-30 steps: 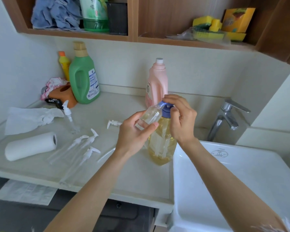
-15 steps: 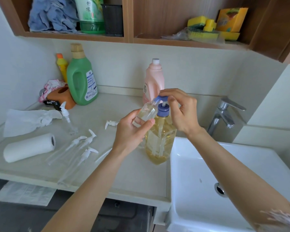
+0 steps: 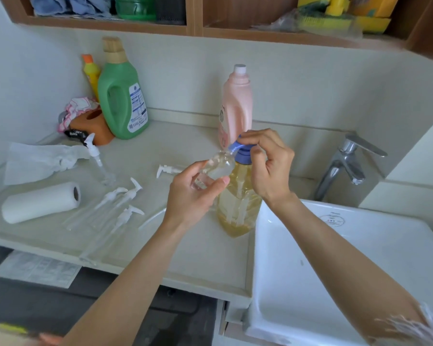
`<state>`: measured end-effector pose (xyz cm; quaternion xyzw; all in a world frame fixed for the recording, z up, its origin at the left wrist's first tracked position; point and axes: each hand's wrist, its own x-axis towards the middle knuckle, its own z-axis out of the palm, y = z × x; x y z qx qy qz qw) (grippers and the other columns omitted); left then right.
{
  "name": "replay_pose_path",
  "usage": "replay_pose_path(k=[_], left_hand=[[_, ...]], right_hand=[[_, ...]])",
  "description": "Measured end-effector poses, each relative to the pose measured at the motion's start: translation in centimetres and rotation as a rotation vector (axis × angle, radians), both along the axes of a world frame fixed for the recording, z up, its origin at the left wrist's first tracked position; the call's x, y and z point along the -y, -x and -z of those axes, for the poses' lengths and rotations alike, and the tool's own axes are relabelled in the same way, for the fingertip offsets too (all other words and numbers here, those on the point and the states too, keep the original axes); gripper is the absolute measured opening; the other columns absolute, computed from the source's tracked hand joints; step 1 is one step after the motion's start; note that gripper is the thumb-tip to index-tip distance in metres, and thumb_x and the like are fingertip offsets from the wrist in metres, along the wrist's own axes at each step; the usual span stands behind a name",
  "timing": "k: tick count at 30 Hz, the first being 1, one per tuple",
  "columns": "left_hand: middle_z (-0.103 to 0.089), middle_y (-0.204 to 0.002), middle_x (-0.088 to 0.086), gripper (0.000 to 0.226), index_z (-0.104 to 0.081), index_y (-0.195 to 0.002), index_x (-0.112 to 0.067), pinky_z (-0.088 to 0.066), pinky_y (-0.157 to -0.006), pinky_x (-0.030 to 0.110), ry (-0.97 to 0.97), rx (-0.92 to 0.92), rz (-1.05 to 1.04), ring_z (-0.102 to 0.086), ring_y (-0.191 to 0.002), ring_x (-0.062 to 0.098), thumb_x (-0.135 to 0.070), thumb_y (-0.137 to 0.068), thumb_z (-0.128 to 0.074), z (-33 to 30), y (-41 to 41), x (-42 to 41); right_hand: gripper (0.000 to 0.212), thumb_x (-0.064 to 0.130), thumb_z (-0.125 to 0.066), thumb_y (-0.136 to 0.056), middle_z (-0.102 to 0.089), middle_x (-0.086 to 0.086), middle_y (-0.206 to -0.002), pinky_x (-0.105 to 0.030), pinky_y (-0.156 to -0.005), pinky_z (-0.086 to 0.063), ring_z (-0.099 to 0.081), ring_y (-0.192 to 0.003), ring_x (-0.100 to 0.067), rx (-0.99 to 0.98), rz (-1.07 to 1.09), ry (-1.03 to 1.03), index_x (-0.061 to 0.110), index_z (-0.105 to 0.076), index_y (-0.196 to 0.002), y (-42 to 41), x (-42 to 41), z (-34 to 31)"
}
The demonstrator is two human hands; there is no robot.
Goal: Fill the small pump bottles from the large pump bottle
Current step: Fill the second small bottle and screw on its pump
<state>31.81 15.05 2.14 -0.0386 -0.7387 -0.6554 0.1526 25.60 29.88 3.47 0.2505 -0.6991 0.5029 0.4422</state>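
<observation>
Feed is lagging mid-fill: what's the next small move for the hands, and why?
Probably press the blue pump head down with the right hand. Its spout sits at the mouth of the small clear bottle, which the left hand holds tilted and which looks nearly empty.

1. Pale, plain wall (image 3: 298, 78) behind and to the left, evenly lit by soft daylight.
2. Wooden shelf unit (image 3: 194, 23) mounted above, split by an upright divider into two open compartments.
3. Light stone-look countertop (image 3: 205, 255) with a raised front lip, running along the wall.
4. White rectangular sink (image 3: 360, 270) set just beside the countertop on the right.
5. Chrome lever faucet (image 3: 348, 161) standing behind the sink's rear rim.
6. Dark appliance top (image 3: 110, 295) below the countertop's front edge, bearing a printed sheet (image 3: 35, 268).
</observation>
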Motion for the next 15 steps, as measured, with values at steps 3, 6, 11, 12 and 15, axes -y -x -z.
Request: replay_pose_path(k=[3, 6, 11, 12, 15], left_hand=[[-0.052, -0.053, -0.011, 0.032, -0.067, -0.103, -0.011, -0.038, -0.045, 0.017, 0.012, -0.006, 0.004, -0.046, -0.043, 0.007, -0.026, -0.076, -0.075, -0.4, -0.1, 0.0], [-0.053, -0.056, -0.010, 0.036, -0.067, -0.101, -0.013, -0.038, -0.043, 0.020, 0.006, -0.004, 0.008, -0.046, -0.043, 0.013, -0.034, -0.072, -0.069, -1.2, -0.3, -0.2], [-0.054, -0.060, -0.012, 0.026, -0.066, -0.105, -0.013, -0.040, -0.043, 0.022, 0.034, 0.000, 0.008, -0.048, -0.045, 0.013, -0.023, -0.082, -0.074, -1.6, -0.1, 0.1], [-0.054, -0.061, -0.012, 0.028, -0.065, -0.107, -0.011, -0.040, -0.043, 0.022, 0.029, 0.003, 0.008, -0.048, -0.045, 0.013, -0.022, -0.082, -0.074, -1.5, -0.1, 0.1], [-0.054, -0.063, -0.009, 0.034, -0.065, -0.106, -0.009, -0.040, -0.041, 0.022, 0.007, -0.007, 0.016, -0.048, -0.044, 0.013, -0.027, -0.078, -0.073, -1.4, 0.0, -0.1]], right_hand=[[0.035, 0.008, -0.038, -0.080, -0.069, -0.008, -0.086, -0.036, -0.079, -0.051, -0.063, -0.086, -0.020, 0.003, -0.024, -0.039, 0.001, -0.073, -0.082, -0.3, -0.2, -0.6], [0.036, 0.010, -0.038, -0.083, -0.070, -0.009, -0.088, -0.035, -0.080, -0.050, -0.065, -0.087, -0.023, 0.016, -0.047, -0.084, 0.001, -0.073, -0.085, -0.3, -0.8, -1.7], [0.038, 0.013, -0.038, -0.089, -0.067, -0.001, -0.084, -0.033, -0.077, -0.050, -0.064, -0.084, -0.018, 0.045, -0.072, -0.136, 0.004, -0.074, -0.080, -0.2, -1.1, -3.8], [0.039, 0.014, -0.038, -0.090, -0.066, 0.001, -0.084, -0.034, -0.077, -0.051, -0.065, -0.084, -0.018, 0.051, -0.068, -0.129, 0.004, -0.074, -0.080, -0.2, -0.9, -3.8], [0.038, 0.014, -0.040, -0.092, -0.068, 0.000, -0.086, -0.037, -0.079, -0.051, -0.066, -0.087, -0.022, 0.028, -0.022, -0.079, 0.003, -0.074, -0.082, -0.3, -0.5, -2.6]])
